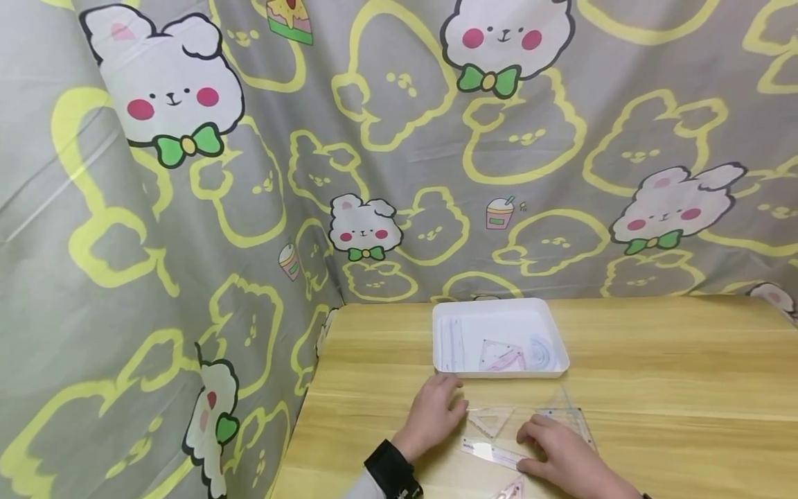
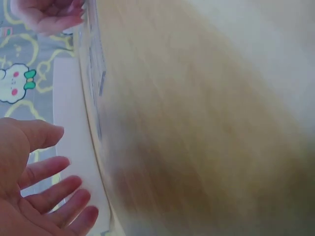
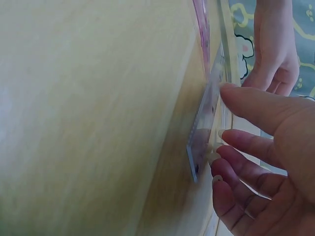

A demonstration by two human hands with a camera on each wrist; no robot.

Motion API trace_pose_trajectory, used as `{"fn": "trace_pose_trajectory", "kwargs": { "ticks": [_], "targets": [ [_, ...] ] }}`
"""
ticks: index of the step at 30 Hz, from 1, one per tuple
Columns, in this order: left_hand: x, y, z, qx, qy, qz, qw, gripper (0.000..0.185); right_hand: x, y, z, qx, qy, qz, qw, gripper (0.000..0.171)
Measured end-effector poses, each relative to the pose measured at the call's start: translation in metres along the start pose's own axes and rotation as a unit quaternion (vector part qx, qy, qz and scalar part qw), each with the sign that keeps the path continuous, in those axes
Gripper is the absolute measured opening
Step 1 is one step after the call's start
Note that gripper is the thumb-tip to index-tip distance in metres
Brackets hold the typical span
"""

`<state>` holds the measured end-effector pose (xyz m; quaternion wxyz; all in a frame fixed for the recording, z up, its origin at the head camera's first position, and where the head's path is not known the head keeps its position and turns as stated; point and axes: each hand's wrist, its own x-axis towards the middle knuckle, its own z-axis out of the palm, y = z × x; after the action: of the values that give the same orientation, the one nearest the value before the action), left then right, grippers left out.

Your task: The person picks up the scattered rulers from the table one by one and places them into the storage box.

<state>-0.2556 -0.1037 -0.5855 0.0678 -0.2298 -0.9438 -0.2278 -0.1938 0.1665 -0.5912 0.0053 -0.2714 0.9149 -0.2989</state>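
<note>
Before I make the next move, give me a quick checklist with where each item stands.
1. Left hand free: ok, fingers apart, holding nothing.
2. Right hand gripping the ruler: cannot tell; it is at the ruler's end, contact unclear.
3. Tray open side up: ok, some pieces inside.
4. Pink triangle fully in head view: not ok, cut off at the bottom edge.
5. Ruler flat on the table: cannot tell.
</note>
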Motion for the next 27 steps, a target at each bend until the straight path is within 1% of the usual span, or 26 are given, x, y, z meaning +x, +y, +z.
{"fn": "trace_pose_trajectory", "kwargs": {
  "ticks": [2,4,6,8,10,12,17,19,21,27],
  "targets": [
    [-0.001,-0.001,0.001,-0.009,-0.007,-0.001,0.9999,0.029,0.0,-0.002,0.002,0.0,-0.009,0.014,1.0,0.033],
    [-0.003,0.0,0.001,-0.027,-0.025,0.008,0.9993,0.026,0.0,-0.003,0.003,0.004,-0.016,0.025,1.0,0.032],
    [-0.008,0.003,0.002,-0.042,-0.05,0.028,0.9975,0.024,-0.001,-0.004,0.003,0.004,-0.016,0.03,0.999,0.032],
    [-0.012,0.007,0.003,-0.047,-0.082,0.057,0.9939,0.023,-0.002,-0.004,0.002,0.001,-0.014,0.027,1.0,0.033],
    [-0.017,0.011,0.004,-0.039,-0.107,0.085,0.9899,0.025,-0.003,-0.004,0.001,-0.004,-0.01,0.02,1.0,0.033],
    [-0.02,0.015,0.004,-0.027,-0.126,0.105,0.9861,0.03,-0.002,-0.005,0.001,-0.006,-0.008,0.019,1.0,0.033],
    [-0.024,0.023,0.003,-0.009,-0.167,0.135,0.9766,0.04,-0.001,-0.006,-0.001,-0.01,-0.009,0.021,1.0,0.034],
    [-0.024,0.025,0.002,-0.004,-0.181,0.143,0.9731,0.039,-0.002,-0.007,0.0,-0.007,-0.01,0.022,1.0,0.034],
    [-0.024,0.027,0.001,-0.001,-0.187,0.144,0.9716,0.034,-0.003,-0.007,0.002,-0.001,-0.013,0.022,1.0,0.033],
    [-0.027,0.034,0.002,-0.005,-0.187,0.133,0.9734,0.026,-0.008,-0.007,0.005,-0.013,0.003,0.007,1.0,0.032]
  ]
}}
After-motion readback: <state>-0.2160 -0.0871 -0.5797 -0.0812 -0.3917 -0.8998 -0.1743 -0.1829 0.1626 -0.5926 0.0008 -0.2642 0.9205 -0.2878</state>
